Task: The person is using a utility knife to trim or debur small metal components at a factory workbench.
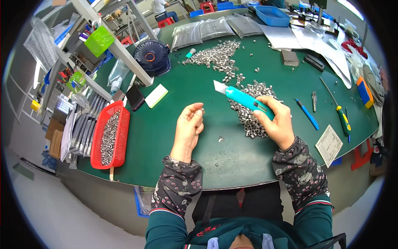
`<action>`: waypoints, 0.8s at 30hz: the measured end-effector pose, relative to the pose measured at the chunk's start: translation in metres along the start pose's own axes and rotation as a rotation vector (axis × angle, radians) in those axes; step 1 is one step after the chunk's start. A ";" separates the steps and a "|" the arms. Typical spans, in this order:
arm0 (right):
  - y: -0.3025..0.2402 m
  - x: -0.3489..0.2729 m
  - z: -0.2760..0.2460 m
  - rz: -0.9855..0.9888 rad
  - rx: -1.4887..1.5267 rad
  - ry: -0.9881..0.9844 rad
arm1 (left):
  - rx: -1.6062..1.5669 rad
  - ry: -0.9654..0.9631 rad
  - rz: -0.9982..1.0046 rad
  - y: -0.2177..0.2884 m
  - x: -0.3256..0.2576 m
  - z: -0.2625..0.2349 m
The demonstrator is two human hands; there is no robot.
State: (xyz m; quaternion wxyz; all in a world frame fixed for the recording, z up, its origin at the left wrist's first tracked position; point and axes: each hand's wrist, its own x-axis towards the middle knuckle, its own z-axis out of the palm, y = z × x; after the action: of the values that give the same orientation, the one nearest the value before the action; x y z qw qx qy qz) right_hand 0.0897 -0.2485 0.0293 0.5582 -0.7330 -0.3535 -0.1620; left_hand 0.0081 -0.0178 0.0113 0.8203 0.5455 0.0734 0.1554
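Observation:
In my right hand [277,120] is a turquoise utility knife [244,99], its wide blade [219,86] pointing up and to the left. Beneath and beyond that hand lies a pile of small silvery metal rings [253,124]. My left hand [190,128] is raised over the green table [153,137], its fingers curled and thumb pressed against them. Something tiny and greyish may be at its fingertips, too small to name. Between my hands, a few small bits [221,139] lie on the table.
A red basket [125,137] of small metal parts stands at left, near a phone [135,97] and a black fan [151,58]. More metal pieces [215,56] spread farther back. At right lie a blue pen-like tool [306,114], a screwdriver [343,120] and a paper label [329,145].

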 end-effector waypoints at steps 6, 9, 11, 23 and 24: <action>-0.003 0.002 0.003 -0.016 -0.044 0.100 | -0.222 -0.066 -0.161 -0.006 -0.001 0.010; 0.000 0.000 0.002 -0.050 -0.070 0.138 | -0.318 -0.121 -0.243 -0.009 -0.003 0.025; -0.004 -0.001 0.001 -0.032 -0.043 0.106 | -0.248 -0.148 -0.298 -0.013 -0.003 0.029; -0.004 0.001 0.003 -0.076 -0.051 0.139 | 1.275 -0.186 0.386 -0.042 -0.002 0.064; -0.004 0.002 0.003 -0.080 -0.050 0.139 | 1.275 -0.183 0.389 -0.042 -0.002 0.065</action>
State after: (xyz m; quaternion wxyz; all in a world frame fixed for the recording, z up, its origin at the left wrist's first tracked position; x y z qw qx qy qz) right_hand 0.0874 -0.2442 0.0323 0.5557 -0.7191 -0.3388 -0.2435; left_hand 0.0327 -0.0899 -0.0021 0.2978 0.9374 -0.0187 0.1798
